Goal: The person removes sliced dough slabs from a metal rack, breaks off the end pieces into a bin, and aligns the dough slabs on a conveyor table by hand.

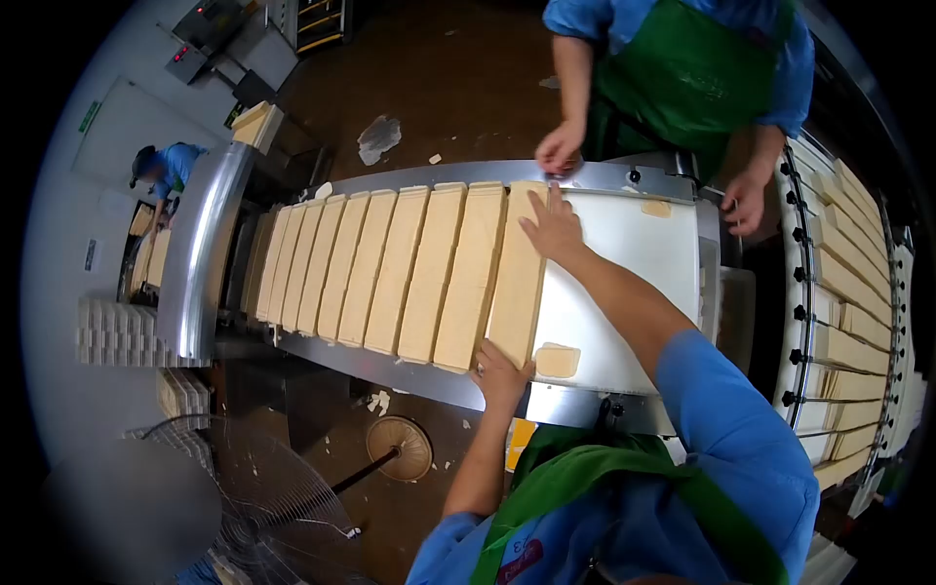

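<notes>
Your left hand is at the near end of the pale slab; its fingers are spread apart and touch this end, but I cannot tell if they pinch it. Just right of this end, a small flat piece lies on the white worktop. The slab lies at the right end of a row of similar slabs, to the left of the bare white part. Its long axis runs from near to far, and the far end points slightly to the right. The neighbours in the row have almost the same direction. Your right hand is at the far part of the slab, with fingers spread and fingertips on its right side. Beyond the far rail stands a co-worker in a green apron.
</notes>
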A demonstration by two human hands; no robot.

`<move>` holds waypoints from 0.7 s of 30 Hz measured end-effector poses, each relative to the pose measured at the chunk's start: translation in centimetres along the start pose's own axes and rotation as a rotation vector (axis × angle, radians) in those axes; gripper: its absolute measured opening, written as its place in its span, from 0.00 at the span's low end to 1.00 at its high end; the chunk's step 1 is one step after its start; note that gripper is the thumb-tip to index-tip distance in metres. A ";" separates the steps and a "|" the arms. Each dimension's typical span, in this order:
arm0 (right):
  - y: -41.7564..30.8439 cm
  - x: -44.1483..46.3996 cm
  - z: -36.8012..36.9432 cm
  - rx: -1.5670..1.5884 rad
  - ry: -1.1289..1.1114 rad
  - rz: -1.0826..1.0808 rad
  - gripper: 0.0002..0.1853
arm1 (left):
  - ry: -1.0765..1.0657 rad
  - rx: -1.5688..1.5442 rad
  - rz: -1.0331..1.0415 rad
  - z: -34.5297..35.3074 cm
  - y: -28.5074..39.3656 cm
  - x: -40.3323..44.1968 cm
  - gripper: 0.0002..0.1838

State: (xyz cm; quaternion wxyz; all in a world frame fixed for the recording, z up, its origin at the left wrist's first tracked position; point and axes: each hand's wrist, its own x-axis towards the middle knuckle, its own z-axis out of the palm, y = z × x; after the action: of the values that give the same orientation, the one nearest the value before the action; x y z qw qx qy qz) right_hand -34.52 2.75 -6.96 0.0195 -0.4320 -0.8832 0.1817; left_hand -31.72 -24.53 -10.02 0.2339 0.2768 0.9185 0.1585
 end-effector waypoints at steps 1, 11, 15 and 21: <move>-1.0 1.1 -0.1 0.004 -0.022 0.012 0.36 | -0.032 0.003 0.006 0.0 0.0 0.1 0.56; 1.3 -0.3 -3.7 0.085 -0.124 0.393 0.44 | -0.056 -0.095 0.050 0.5 0.7 1.1 0.46; 10.9 -4.2 -4.7 0.208 0.038 0.655 0.48 | -0.152 -0.133 0.287 -0.1 5.1 0.3 0.43; 20.8 -13.9 -11.2 0.289 0.377 0.965 0.46 | -0.068 -0.216 0.602 3.3 13.7 -1.9 0.39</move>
State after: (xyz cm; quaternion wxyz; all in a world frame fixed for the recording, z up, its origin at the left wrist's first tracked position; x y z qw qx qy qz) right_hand -7.96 7.11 -1.78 0.1513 -0.8067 -0.5316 0.2090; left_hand -22.60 -14.18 -6.38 0.2349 0.5147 0.7649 0.3079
